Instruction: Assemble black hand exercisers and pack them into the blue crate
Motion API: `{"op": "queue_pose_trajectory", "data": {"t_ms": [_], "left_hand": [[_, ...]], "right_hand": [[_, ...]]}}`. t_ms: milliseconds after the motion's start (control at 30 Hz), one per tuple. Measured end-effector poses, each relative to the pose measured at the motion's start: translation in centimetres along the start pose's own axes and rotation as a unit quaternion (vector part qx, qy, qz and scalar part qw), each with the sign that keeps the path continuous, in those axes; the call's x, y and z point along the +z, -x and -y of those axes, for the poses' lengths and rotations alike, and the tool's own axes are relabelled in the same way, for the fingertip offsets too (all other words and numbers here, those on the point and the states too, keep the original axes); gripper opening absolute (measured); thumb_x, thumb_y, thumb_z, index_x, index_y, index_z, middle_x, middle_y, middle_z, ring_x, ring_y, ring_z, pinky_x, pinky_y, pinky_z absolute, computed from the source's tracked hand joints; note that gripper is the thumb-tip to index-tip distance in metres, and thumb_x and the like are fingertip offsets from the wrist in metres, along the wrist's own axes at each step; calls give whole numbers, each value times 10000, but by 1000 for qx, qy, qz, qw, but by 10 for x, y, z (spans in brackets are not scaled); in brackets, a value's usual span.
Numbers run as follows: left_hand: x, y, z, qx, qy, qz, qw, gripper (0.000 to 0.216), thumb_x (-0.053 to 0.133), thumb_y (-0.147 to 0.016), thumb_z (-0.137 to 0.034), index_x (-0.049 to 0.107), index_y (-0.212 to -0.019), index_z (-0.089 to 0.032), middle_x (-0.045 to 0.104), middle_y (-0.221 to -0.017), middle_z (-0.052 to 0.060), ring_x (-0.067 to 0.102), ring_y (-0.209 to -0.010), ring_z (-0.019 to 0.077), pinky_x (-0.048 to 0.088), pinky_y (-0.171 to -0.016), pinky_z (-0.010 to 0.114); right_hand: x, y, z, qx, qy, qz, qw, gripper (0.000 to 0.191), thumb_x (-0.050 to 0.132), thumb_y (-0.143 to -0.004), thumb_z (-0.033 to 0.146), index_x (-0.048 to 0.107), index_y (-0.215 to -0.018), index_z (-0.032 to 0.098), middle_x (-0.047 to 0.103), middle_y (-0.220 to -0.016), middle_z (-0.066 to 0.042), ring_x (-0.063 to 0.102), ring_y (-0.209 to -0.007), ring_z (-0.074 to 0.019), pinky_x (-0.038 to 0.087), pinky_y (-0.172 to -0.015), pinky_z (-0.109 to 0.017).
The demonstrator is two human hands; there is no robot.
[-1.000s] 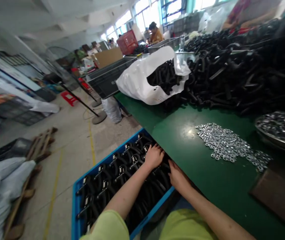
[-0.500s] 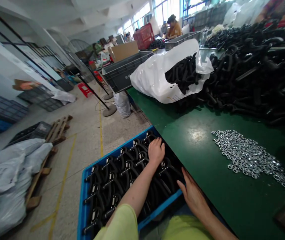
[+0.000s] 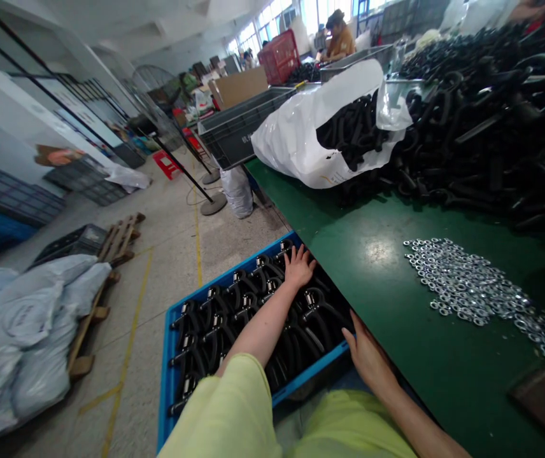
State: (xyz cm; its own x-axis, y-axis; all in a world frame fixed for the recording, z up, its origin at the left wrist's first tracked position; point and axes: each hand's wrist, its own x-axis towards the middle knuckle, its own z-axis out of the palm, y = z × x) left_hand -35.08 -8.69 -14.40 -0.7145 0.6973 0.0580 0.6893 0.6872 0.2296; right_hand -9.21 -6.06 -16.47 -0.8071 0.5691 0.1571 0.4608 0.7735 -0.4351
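A blue crate (image 3: 173, 331) full of black hand grippers with metal springs (image 3: 234, 312) sits low beside the green table (image 3: 396, 305). My left hand (image 3: 298, 266) lies flat with fingers spread on the grippers at the crate's far corner. My right hand (image 3: 367, 356) rests open at the crate's near right corner, against the table edge, with its fingertips on the black handles. Neither hand holds anything that I can see.
A heap of silver nuts (image 3: 468, 289) lies on the table. Behind it are a big pile of black handles (image 3: 492, 127) and a white bag (image 3: 301, 140) holding more. A grey crate (image 3: 239, 130), a fan stand (image 3: 212, 203), a pallet with sacks (image 3: 28, 318) and a seated person (image 3: 339, 38) are farther off.
My left hand has slid further along the grippers to the crate's far corner and spread its fingers. My right hand has drawn back from the grippers to the crate's near right corner.
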Motion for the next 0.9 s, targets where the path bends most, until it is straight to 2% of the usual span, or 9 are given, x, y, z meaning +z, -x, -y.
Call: {"op": "queue_pose_trajectory", "data": {"t_ms": [67, 167, 300, 433, 500, 567, 700, 833, 900], "left_hand": [[-7, 5, 1, -5, 7, -8, 1000, 477, 376, -905, -451, 469, -1299, -198, 346, -1469, 76, 226, -1381, 293, 214, -1097, 550], [-18, 32, -3, -3, 18, -41, 999, 502, 297, -936, -436, 426, -1327, -149, 333, -1472, 102, 202, -1393, 248, 214, -1119, 486], [-24, 79, -24, 103, 40, -72, 991, 435, 360, -923, -421, 510, -1253, -179, 374, -1450, 75, 209, -1391, 238, 212, -1126, 477], [-20, 91, -50, 187, -45, 48, 980, 335, 386, -899, -292, 660, -1031, -152, 619, -1153, 118, 471, -1208, 258, 188, -1126, 505], [-18, 83, -57, 217, -70, 102, 968, 319, 399, -864, -226, 695, -924, -124, 670, -970, 137, 572, -1052, 245, 255, -1104, 469], [-15, 73, -61, 257, -65, 143, 953, 293, 439, -824, -224, 706, -880, -117, 683, -912, 147, 603, -986, 244, 367, -1032, 409], [-5, 54, -72, 336, -58, 237, 910, 257, 503, -767, -244, 709, -899, -167, 693, -1014, 119, 604, -1027, 251, 470, -887, 327], [7, 46, -85, 366, -57, 290, 882, 282, 535, -741, -237, 687, -977, -233, 644, -1176, 63, 531, -1169, 229, 418, -959, 301], [9, 46, -88, 366, -61, 303, 878, 300, 535, -737, -244, 680, -1000, -234, 625, -1209, 67, 511, -1195, 235, 404, -976, 315]], "right_hand": [[1, 0, 3, -2, 4, 32, 999, 496, 421, -881, 291, 450, -1326, 74, 468, -1351, -185, 373, -1289, -304, 252, -1080, -472], [2, -1, 7, -6, -1, 61, 998, 478, 412, -884, 254, 451, -1326, 75, 507, -1317, -177, 448, -1236, -273, 311, -1055, -421], [1, -7, 8, 3, 6, 59, 998, 426, 395, -892, 241, 517, -1269, 85, 584, -1208, -192, 506, -1165, -310, 315, -1029, -473], [2, -7, 7, 0, 0, 57, 998, 408, 407, -878, 219, 534, -1249, 106, 611, -1158, -184, 530, -1132, -308, 327, -1016, -471], [3, -4, 6, -4, -5, 55, 998, 420, 410, -873, 215, 517, -1262, 99, 595, -1184, -187, 523, -1144, -302, 335, -1016, -458], [5, -1, 5, -8, -9, 52, 999, 447, 411, -874, 230, 483, -1289, 85, 550, -1253, -193, 483, -1192, -300, 325, -1030, -455], [8, 4, 4, 1, -19, 36, 999, 482, 404, -869, 262, 431, -1318, 86, 482, -1331, -196, 398, -1269, -301, 288, -1057, -479], [7, 3, 2, 23, 7, 5, 1000, 511, 445, -842, 315, 423, -1302, 94, 484, -1316, -208, 321, -1308, -344, 251, -1052, -538], [5, 2, 2, 21, 39, 16, 999, 471, 450, -835, 323, 469, -1246, 93, 523, -1262, -212, 355, -1280, -360, 271, -1036, -533]]}}
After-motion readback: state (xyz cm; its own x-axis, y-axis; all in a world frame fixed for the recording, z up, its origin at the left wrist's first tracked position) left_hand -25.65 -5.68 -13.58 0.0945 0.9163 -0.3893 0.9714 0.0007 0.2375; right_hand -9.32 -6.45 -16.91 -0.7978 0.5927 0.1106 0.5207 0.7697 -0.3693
